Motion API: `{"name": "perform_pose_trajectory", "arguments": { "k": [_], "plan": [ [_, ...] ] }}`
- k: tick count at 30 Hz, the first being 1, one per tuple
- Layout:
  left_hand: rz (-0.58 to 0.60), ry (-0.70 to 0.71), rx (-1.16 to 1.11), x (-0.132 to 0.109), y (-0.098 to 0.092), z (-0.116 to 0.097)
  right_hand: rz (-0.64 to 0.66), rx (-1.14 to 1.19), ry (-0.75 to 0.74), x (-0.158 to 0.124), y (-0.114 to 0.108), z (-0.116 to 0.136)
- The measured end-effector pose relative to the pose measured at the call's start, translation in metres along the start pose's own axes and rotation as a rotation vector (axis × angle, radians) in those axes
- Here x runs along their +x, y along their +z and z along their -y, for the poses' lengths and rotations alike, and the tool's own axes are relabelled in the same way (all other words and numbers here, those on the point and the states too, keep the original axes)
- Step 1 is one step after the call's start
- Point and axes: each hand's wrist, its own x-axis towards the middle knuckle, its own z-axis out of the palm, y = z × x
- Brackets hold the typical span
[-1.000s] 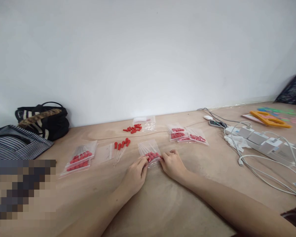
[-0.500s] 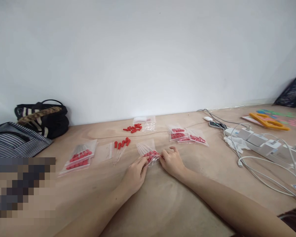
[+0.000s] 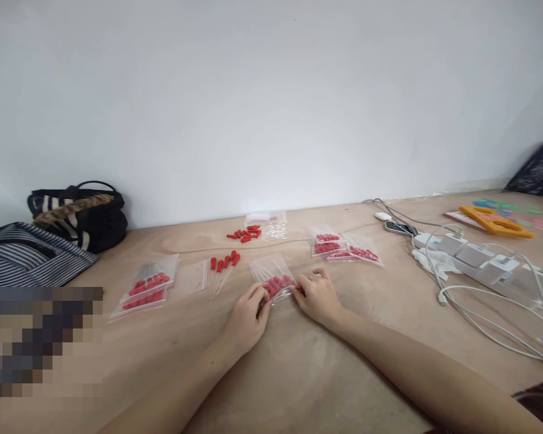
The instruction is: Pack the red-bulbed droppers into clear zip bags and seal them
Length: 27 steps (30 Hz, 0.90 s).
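A clear zip bag (image 3: 277, 270) of droppers with red rubber bulbs lies on the table in front of me, bulbs toward me. My left hand (image 3: 250, 314) has its thumb and fingers pinched at the bag's near left corner. At the opposite corner, the curled fingers of my right hand (image 3: 317, 296) grip the bag's edge. Left of the bag, several loose droppers (image 3: 225, 263) lie in a fan beside an empty zip bag (image 3: 192, 278). Farther back is a small pile of red rubber bulbs (image 3: 245, 234).
Filled dropper bags lie stacked at left (image 3: 147, 289), and bags with red bulbs (image 3: 339, 247) lie at right. Behind the pile is a bag of thin clear tubes (image 3: 274, 228). A power strip (image 3: 489, 265) with white cables (image 3: 484, 343) occupies the right side. A striped bag (image 3: 31, 256) stands left.
My left fingers have drawn back from over the red bulbs to the bag's left corner. The bag looks flatter and more spread. My right hand has barely moved.
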Motion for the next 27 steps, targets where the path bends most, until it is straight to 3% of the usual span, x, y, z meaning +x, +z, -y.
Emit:
{"name": "perform_pose_trajectory", "arguments": {
  "k": [3,6,9,13,17,27],
  "plan": [
    [0.007,0.014,0.013,-0.004,-0.008,0.006,0.077,0.115,-0.118,-0.002,-0.009,-0.012],
    [0.057,0.190,0.058,-0.008,-0.020,0.017,0.107,0.202,-0.302,-0.007,-0.021,-0.031],
    [0.045,0.478,0.216,-0.009,-0.029,0.028,0.009,0.109,-0.470,-0.009,-0.025,-0.043],
    [0.061,0.642,0.402,-0.005,-0.030,0.030,-0.135,-0.075,-0.661,-0.003,-0.019,-0.044],
    [0.037,0.625,0.424,0.001,-0.021,0.027,-0.189,-0.175,-0.748,0.008,-0.010,-0.040],
    [-0.101,0.473,0.291,0.005,-0.020,0.029,-0.256,-0.185,-0.640,0.009,-0.005,-0.039]
  ]
}}
